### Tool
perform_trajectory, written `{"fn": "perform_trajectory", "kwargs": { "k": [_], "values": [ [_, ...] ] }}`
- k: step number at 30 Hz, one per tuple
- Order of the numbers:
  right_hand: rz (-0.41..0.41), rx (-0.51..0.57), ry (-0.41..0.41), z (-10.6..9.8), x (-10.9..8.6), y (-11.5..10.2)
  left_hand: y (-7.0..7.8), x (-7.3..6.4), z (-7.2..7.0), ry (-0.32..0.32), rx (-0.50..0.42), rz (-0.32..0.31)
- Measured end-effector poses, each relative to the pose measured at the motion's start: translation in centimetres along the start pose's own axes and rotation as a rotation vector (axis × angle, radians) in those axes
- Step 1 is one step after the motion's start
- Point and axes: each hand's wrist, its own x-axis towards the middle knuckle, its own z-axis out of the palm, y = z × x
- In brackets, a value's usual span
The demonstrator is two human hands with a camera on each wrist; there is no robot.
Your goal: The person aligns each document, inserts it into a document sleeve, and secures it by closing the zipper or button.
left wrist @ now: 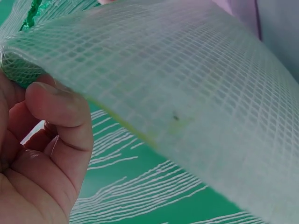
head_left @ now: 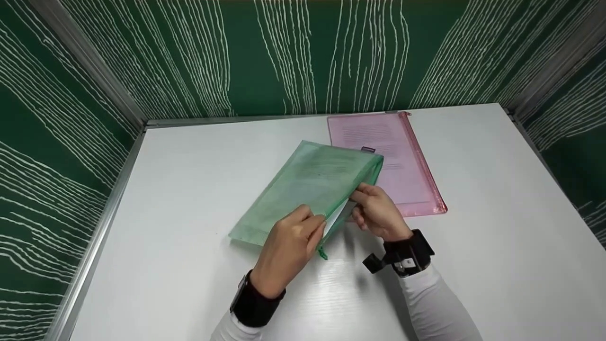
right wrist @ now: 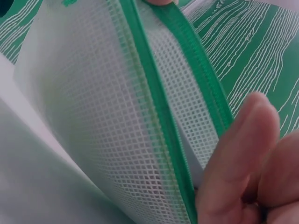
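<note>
A green mesh zipper pouch (head_left: 312,175) with printed paper showing through it is held up at a tilt, its zipper side parted. My left hand (head_left: 296,241) pinches the pouch's edge near the lower corner, where a green pull cord hangs; in the left wrist view, thumb and fingers (left wrist: 58,105) meet at that corner. My right hand (head_left: 378,210) grips the zipper side farther up, fingertips at the opening. White paper (head_left: 335,219) shows between the two sides. Seen from the right wrist, the green zipper bands (right wrist: 156,98) stand apart, with the right fingers (right wrist: 247,140) at the rear band.
A pink zipper pouch (head_left: 412,189) holding printed paper lies flat behind and right of the green one, partly covered by it. Both are on a white table (head_left: 180,189). Green panels with white streaks (head_left: 255,61) rise along the table's back and sides.
</note>
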Motion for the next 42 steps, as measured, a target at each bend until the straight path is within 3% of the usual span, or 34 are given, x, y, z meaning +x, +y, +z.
{"fn": "perform_trajectory", "kwargs": {
  "k": [5,11,17,21,26,29,32,38,42],
  "values": [
    [0.025,-0.083,0.024,0.0,0.0,0.2,-0.1,0.0,-0.1,0.015,-0.057,-0.013],
    [0.004,-0.244,0.043,0.1,-0.2,0.0,-0.5,0.1,-0.1,0.103,-0.121,-0.036],
    [-0.042,-0.476,-0.056,0.1,-1.5,-1.5,-1.2,0.3,-0.1,0.187,-0.240,-0.134],
    [-0.154,-0.653,-0.201,0.2,-2.8,-2.7,-1.7,0.3,-0.3,0.195,-0.322,-0.208],
    [-0.407,-0.823,-0.325,0.9,-3.6,-3.1,-2.0,0.2,-0.8,0.170,-0.407,-0.271],
    [-0.552,-0.876,-0.293,1.6,-3.5,-2.7,-2.1,0.2,-1.0,0.155,-0.433,-0.283],
    [-0.668,-0.878,-0.212,2.4,-3.3,-2.3,-2.1,0.2,-1.3,0.128,-0.434,-0.263],
    [-0.852,-0.852,-0.030,3.2,-3.2,-2.1,-2.3,0.1,-3.3,0.013,-0.427,-0.165],
    [-0.940,-0.828,0.057,3.4,-3.3,-2.1,-2.3,0.0,-4.3,0.007,-0.374,-0.100]
  ]
}}
